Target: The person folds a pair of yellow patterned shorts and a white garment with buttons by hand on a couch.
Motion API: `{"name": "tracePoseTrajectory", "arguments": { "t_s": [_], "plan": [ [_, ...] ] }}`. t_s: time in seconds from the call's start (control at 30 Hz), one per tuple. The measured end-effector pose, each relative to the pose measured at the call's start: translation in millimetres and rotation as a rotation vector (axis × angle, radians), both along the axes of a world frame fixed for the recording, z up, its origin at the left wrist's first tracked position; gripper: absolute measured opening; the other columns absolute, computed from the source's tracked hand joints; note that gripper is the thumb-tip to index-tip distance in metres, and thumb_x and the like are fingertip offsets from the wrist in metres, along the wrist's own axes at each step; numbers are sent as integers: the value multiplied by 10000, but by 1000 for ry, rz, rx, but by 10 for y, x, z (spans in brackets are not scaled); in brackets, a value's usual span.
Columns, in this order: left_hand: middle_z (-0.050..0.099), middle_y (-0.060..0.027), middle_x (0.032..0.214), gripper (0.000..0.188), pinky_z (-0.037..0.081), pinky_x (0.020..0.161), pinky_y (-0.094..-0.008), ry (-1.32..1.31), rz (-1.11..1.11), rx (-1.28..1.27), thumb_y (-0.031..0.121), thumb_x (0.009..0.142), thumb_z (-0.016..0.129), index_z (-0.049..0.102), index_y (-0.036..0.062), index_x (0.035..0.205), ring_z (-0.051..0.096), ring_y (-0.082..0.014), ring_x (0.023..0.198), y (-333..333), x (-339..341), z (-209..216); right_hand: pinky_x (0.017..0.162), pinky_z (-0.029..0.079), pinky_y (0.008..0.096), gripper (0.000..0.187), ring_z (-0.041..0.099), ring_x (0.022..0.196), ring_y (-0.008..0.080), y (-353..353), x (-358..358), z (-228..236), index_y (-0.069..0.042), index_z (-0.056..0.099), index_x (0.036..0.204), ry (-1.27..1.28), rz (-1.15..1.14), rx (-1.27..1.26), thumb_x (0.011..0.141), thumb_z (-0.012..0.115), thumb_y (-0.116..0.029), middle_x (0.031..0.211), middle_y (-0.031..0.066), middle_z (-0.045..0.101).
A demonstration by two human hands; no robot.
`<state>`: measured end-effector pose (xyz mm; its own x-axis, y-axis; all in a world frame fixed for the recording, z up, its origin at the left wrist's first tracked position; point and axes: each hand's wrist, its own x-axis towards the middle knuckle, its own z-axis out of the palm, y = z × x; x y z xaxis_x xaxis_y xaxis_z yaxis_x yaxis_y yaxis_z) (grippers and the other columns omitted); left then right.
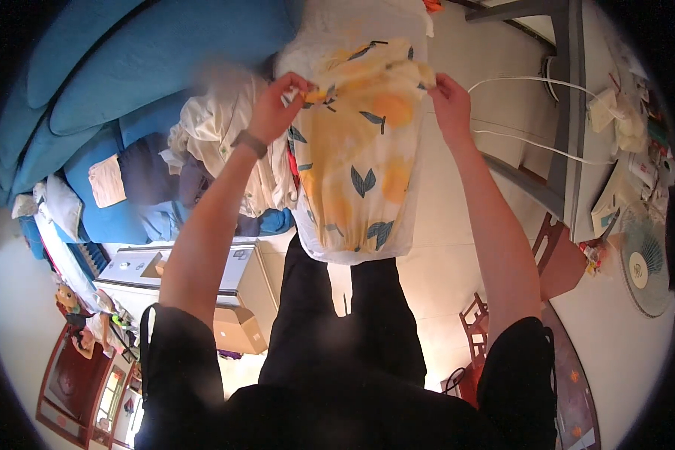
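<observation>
blue sofa (pixel 180 45), upper left. yellow-white patterned cloth (pixel 356 150) held up beyond black trousers (pixel 386 315); white garment pile (pixel 217 120) close left may snag edge. left hand (pixel 277 109) and right hand (pixel 452 109) pinch opposite edges; slack pinch risks slip. cardboard box (pixel 238 330) left of black trousers; white cable (pixel 532 77), right, may obstruct.

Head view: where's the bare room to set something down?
Bare pale floor shows between the patterned cloth and right forearm, and, crossed by white cable, between the right hand and grey frame. The blue sofa is crowded with clothes.
</observation>
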<state>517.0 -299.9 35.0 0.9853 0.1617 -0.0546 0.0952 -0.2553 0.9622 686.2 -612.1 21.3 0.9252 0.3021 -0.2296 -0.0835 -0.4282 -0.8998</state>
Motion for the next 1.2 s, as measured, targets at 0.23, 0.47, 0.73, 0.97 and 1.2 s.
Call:
{"name": "tracePoseTrajectory", "arguments": {
  "t_s": [0.23,0.47,0.73,0.97,1.2],
  "plan": [
    [698,-62,1056,334,488,890,-269,26,-57,137,-80,910,542,660,35,1200,655,-152,995,51,-120,67,794,502,247,152,632,845,85,-60,-162,86,9,665,968,59,212,105,878,544,28,887,14,701],
    [676,-65,840,211,500,745,-264,296,280,-260,173,953,629,706,48,1104,628,-127,800,176,480,-148,625,445,274,193,544,676,80,238,413,-75,-4,713,948,31,112,82,916,563,-121,725,4,621],
    [675,-97,1017,218,522,768,-400,-41,-35,622,187,844,754,682,75,1018,659,-299,912,43,493,-40,770,535,407,255,659,862,263,712,353,362,-99,719,1106,-195,454,-325,892,594,-157,1022,99,694],
    [651,-62,1207,256,455,1003,-409,-477,-585,839,198,779,750,648,106,994,588,-257,1207,-116,331,614,764,534,393,261,637,928,268,647,541,391,-99,701,1045,-473,952,-504,785,704,-76,1001,53,630],
    [677,-78,1123,185,481,958,-408,23,-890,613,241,881,673,642,89,982,605,-284,1132,-58,665,980,840,528,386,298,636,997,268,369,748,449,-59,667,1099,-445,990,-403,827,723,-168,1093,57,642]
  ]
}}
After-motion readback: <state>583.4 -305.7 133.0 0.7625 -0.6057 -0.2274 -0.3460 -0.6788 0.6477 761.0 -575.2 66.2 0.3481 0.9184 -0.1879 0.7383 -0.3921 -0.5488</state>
